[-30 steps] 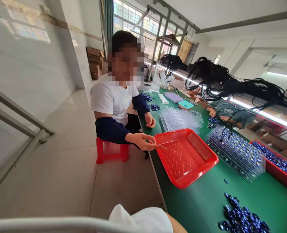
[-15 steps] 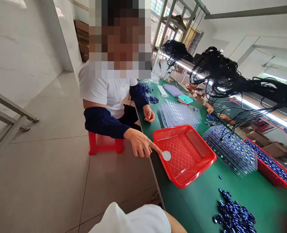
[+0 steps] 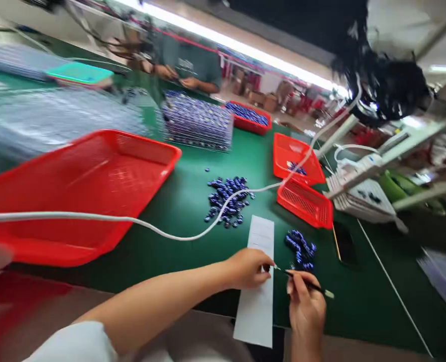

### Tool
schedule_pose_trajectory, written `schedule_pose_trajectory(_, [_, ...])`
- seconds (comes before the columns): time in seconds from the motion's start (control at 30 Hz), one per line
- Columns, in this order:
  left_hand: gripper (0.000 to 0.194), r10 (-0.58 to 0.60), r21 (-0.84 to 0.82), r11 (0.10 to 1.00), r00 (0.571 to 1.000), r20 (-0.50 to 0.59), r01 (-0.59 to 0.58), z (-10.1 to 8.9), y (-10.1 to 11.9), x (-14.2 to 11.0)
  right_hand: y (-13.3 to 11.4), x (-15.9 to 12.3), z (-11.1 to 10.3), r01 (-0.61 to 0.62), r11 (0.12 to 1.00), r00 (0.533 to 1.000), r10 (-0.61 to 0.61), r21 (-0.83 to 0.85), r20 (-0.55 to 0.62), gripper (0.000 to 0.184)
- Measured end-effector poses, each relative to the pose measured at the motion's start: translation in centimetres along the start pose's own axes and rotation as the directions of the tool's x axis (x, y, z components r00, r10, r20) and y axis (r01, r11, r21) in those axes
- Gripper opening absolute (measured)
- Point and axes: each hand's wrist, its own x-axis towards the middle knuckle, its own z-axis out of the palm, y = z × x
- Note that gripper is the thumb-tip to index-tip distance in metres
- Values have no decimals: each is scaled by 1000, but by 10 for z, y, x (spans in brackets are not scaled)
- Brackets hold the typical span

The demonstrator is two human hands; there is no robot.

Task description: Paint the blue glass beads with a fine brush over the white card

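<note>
Far left, big red mesh tray [image 3: 76,196] sits on green table [image 3: 193,261], w/ a white cable [image 3: 170,234] running across its front edge and on twd the right. Behind it, blurred clear stacks and a teal box [image 3: 80,74]; a co-worker in a grey-green shirt [image 3: 193,60] works at the far side, hands together.

Centre: loose pile of dark blue beads [image 3: 228,201] on the table, cable passing over it. Just in front, long white paper strip [image 3: 258,286] lies lengthwise, near end hanging over table edge.

Left hand [image 3: 247,269] rests on the strip, fingers curled in, tips pinched near a small item I can't make out. Right hand [image 3: 306,311] is closed around a thin dark stick-like tool [image 3: 308,285], tip pointing twd left-hand fingertips. Hands near each other, approx. touching at the tool tip.

Just beyond the tool, a smaller bead cluster [image 3: 301,249] beside the strip's right edge. Further right, two small red baskets [image 3: 304,201], then white racks.
</note>
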Motion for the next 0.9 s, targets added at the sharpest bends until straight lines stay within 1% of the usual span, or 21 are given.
schedule_pose_trajectory(0.07, [34,-30,-62,998,1000,-5,29,2,-10,-1,10,-4,-11,-86,995,995,88,52,-45,28])
schedule_pose_trajectory(0.13, [33,-63,-115,991,998,-6,62,-2,-14,-5,16,-6,-12,-136,989,988,140,56,-64,26])
schedule_pose_trajectory(0.2, [32,-82,-148,986,997,-2,81,-5,-13,-8,18,-8,-10,-154,988,985,156,26,-69,25])
schedule_pose_trajectory(0.3, [31,-82,-163,983,997,-1,81,-5,-8,-9,14,-12,-8,-163,986,986,163,-18,-39,23])
schedule_pose_trajectory(0.4, [29,-87,-162,983,996,-5,85,-4,-8,-7,11,-13,-6,-180,983,984,180,-24,-3,21])
schedule_pose_trajectory(0.53, [29,-67,-184,981,998,10,68,-6,-10,-6,11,-14,-4,-178,984,984,178,-18,4,21])
schedule_pose_trajectory(0.7, [29,-81,-177,981,997,13,82,-6,-8,-6,11,-16,-4,-198,980,980,198,-12,12,22])
schedule_pose_trajectory(0.9, [28,-56,-181,982,998,6,57,-1,-14,-9,14,-13,-4,-156,988,988,156,9,-18,25])
